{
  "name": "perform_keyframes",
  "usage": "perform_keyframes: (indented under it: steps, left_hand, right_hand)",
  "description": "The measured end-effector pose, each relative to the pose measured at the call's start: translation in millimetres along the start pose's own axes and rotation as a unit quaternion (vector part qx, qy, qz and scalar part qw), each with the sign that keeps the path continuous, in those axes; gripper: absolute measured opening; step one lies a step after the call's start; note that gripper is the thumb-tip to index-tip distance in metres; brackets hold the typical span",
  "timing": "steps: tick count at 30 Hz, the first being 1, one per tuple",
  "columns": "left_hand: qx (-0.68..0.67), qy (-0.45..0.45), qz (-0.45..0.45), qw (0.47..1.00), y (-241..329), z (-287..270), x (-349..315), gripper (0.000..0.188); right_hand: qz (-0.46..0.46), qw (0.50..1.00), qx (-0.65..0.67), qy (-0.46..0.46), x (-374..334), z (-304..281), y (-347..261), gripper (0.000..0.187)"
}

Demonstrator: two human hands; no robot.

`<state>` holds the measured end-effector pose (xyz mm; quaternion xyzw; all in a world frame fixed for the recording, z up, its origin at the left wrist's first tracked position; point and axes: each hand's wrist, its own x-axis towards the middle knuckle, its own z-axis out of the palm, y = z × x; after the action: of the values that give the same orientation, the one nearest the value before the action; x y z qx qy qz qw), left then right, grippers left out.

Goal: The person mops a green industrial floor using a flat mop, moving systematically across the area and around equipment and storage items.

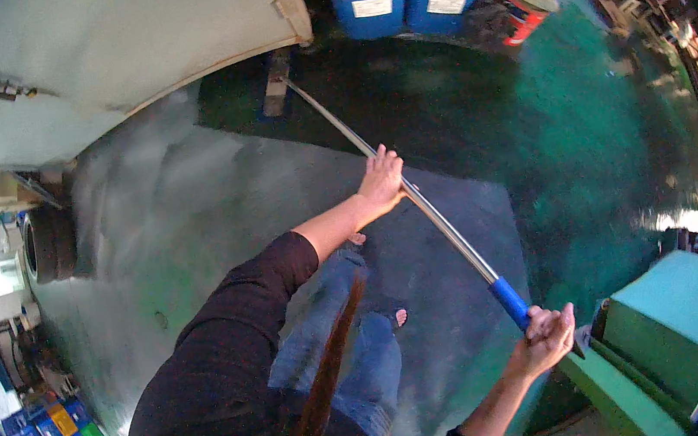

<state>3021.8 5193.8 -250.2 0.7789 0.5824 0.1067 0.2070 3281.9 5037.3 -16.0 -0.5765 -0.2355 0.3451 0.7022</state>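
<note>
A long-handled flat mop slants across the view, its silver pole running from the far left down to the near right. My left hand is closed round the middle of the pole. Lower right, my right hand grips the pole's end, just past the blue sleeve. The narrow mop head rests on the floor at the far end, beside a pale panel. Under it the green floor looks dark and shiny, and a greyer patch lies around my feet.
A large pale panel bounds the far left. Blue containers and a red bucket stand at the far side. A green machine is close on my right. Tyres and coloured bins line the left.
</note>
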Motion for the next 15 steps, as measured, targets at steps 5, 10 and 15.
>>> perform_keyframes:
  steps: [5, 10, 15]
  left_hand:
    - [-0.003, -0.021, 0.031, 0.999, 133, 24, -33, 0.064]
    - [-0.069, -0.155, 0.270, 0.948, 306, 48, -99, 0.041]
    - [-0.126, -0.368, 0.473, 0.791, 472, 72, -228, 0.014]
  right_hand:
    - [-0.080, 0.992, -0.069, -0.066, -4, -122, -78, 0.037]
    - [-0.096, 0.978, -0.162, 0.090, -86, -286, -189, 0.037]
    - [-0.145, 0.933, -0.195, 0.267, -268, -403, -310, 0.034]
